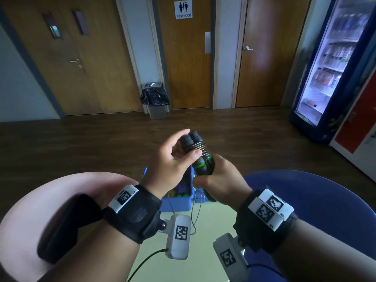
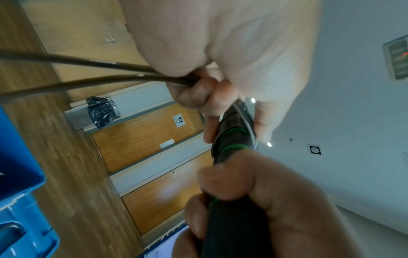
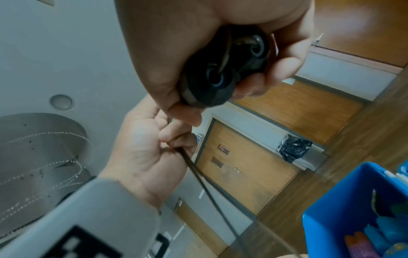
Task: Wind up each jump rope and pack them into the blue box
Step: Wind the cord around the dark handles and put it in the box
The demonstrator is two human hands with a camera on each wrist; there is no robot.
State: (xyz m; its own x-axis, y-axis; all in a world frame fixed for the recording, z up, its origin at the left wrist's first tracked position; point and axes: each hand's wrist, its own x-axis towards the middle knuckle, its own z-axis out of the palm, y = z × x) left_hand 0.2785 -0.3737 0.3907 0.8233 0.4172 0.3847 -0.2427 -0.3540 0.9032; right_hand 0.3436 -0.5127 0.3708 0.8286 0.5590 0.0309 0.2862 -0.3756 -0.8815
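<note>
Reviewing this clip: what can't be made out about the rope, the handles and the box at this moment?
- Head view: most of the blue box is hidden behind the left hand and right hand; its contents can't be counted.
- Head view: the lower ends of the black handles sit inside the right hand.
- Left wrist view: the cord runs off the left edge; remaining length unknown.
- Right wrist view: box contents are blurred.

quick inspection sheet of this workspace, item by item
surface: pale table under the wrists
job's things: black jump rope handles side by side, cord wound round them; blue box on the table, coloured handles inside
clutter: nothing seen
hands: left hand pinches the cord; right hand grips the handles' lower end
cables: rope cord hangs loose in two strands; wrist camera leads
surroundings: restroom door, lined bin, drinks fridge
</note>
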